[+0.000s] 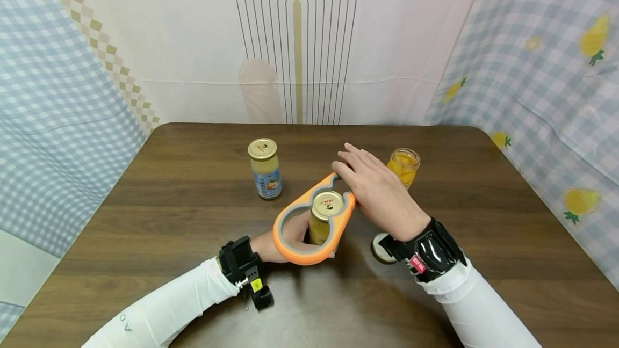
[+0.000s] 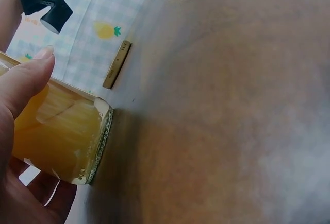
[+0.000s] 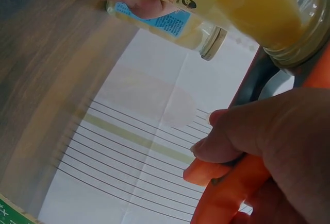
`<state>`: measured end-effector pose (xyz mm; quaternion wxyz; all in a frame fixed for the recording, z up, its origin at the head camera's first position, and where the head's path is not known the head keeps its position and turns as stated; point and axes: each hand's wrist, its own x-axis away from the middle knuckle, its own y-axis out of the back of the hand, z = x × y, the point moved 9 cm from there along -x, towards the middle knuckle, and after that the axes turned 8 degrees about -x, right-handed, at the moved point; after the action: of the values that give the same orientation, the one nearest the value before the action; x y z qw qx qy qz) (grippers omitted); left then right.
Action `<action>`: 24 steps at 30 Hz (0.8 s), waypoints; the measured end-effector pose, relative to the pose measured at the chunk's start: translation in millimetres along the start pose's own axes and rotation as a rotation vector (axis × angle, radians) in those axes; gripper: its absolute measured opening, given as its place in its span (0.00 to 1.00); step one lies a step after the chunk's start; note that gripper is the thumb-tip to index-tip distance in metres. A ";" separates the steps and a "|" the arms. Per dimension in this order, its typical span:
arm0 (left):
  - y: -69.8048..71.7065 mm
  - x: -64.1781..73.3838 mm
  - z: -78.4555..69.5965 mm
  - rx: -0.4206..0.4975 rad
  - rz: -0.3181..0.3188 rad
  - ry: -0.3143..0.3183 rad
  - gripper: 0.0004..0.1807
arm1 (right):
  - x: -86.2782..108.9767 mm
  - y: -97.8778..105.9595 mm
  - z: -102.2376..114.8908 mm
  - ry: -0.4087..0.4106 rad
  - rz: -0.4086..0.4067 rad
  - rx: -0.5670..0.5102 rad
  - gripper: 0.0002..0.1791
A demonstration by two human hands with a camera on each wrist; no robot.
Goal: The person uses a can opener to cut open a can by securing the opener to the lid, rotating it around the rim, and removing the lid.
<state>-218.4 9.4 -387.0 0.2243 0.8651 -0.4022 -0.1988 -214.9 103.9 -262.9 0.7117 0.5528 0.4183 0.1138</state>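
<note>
My left hand [image 1: 270,246] grips a glass jar [image 1: 317,232] of yellow fruit and holds it up off the table, its gold lid on. Around the lid sits an orange-and-grey jar opener [image 1: 290,254], its loop also reaching over the left hand. My right hand [image 1: 379,197] holds the opener's handle end; in the right wrist view the thumb presses on the orange handle [image 3: 227,193]. In the left wrist view, fingers wrap the jar [image 2: 67,136], whose base shows.
Behind to the left stands a lidded jar [image 1: 265,173] with a blue label. An uncovered jar [image 1: 404,164] of yellow fruit stands beyond the right hand. A loose lid [image 1: 381,248] lies partly under the right wrist. All are on the brown wooden table [image 1: 193,187].
</note>
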 end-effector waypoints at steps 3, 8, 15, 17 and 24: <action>0.2 0.3 -0.8 -0.003 -0.001 -0.011 0.26 | -1.1 -0.3 -1.1 -0.007 -0.001 -0.006 0.21; -0.1 1.4 -0.4 -0.008 0.016 -0.023 0.27 | -2.9 -0.6 -2.1 -0.013 -0.007 -0.007 0.21; -4.1 0.8 0.5 0.035 0.052 -0.029 0.19 | -5.0 -3.5 -3.0 -0.014 0.011 0.016 0.23; -4.4 0.9 -0.1 0.039 0.056 -0.028 0.18 | -5.5 -3.9 -3.0 -0.011 0.013 0.022 0.23; -4.3 0.9 -3.7 0.057 0.060 -0.046 0.19 | -8.0 -4.8 -3.5 -0.005 0.025 0.016 0.23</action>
<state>-213.3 12.0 -386.5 0.1962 0.8539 -0.4385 -0.2003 -223.9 99.5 -263.6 0.7069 0.5639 0.4103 0.1178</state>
